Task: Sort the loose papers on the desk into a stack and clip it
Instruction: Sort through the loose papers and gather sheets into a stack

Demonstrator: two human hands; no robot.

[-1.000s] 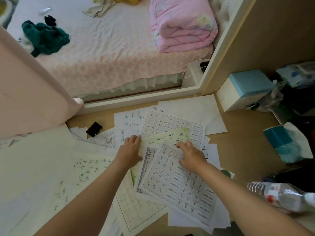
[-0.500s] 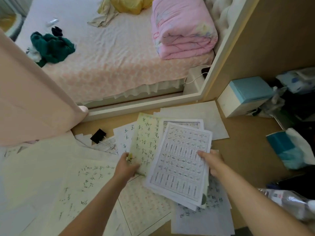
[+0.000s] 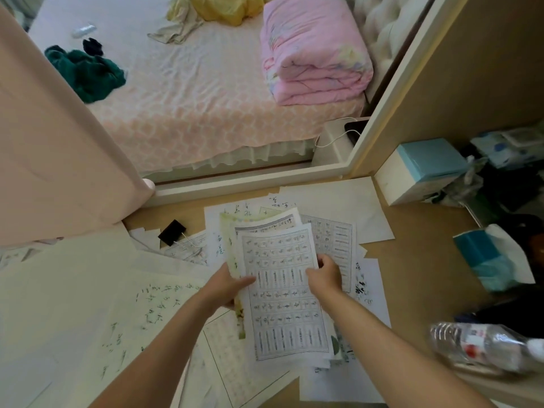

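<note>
Both your forearms reached forward; your left hand gripped the left edge of the lifted sheaf, your right hand pinched its right edge. Sheets were thin, gridded, fanned unevenly above loose papers on the desk. Black binder clip lay left, apart.

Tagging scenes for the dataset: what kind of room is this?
Most likely a bedroom at home, with a desk beside the bed. A folded pink quilt and loose clothes lie on the bed; both hands, left hand and right hand, hold papers over the cluttered desk.
</note>
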